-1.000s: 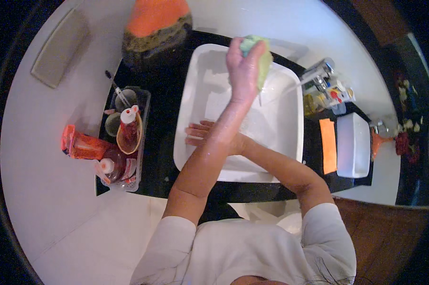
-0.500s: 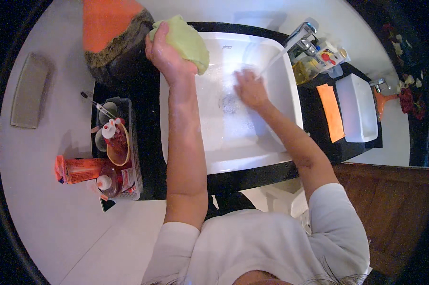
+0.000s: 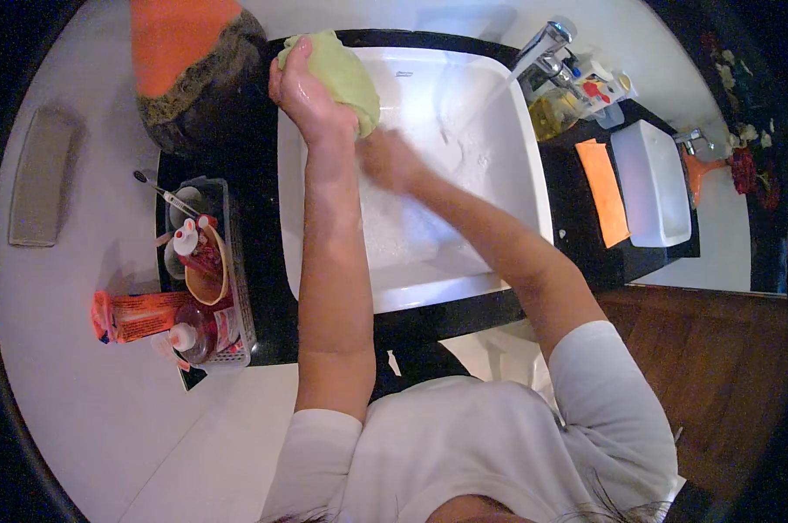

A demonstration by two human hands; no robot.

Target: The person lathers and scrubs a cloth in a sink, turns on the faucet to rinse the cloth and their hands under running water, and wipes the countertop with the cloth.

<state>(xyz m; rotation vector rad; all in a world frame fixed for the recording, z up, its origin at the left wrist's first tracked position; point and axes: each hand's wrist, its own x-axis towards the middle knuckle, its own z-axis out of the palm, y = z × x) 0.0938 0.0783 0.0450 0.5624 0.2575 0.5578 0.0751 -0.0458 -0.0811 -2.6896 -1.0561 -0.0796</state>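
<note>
My left hand (image 3: 311, 103) is wrapped round a folded pale green cloth (image 3: 343, 78), held over the left rim of the white washbasin (image 3: 520, 283). The hand and forearm look wet. Smeared by motion, my right hand (image 3: 387, 159) is in the left part of the basin, close beside my left wrist; its fingers cannot be made out. Water runs from the chrome tap (image 3: 544, 50) at the back right and splashes on the basin's floor.
On the left stand a grey plastic basket (image 3: 244, 305) of bottles and a toothbrush (image 3: 163, 193), and a dark pot (image 3: 198, 96). To the right lie an orange cloth (image 3: 603, 193), a white rectangular tub (image 3: 651, 209), and a bottle of yellow liquid (image 3: 551, 115).
My right hand has swept left across the basin, from under the running water to beside my left wrist. The left hand still grips the green cloth. The view has shifted slightly.
</note>
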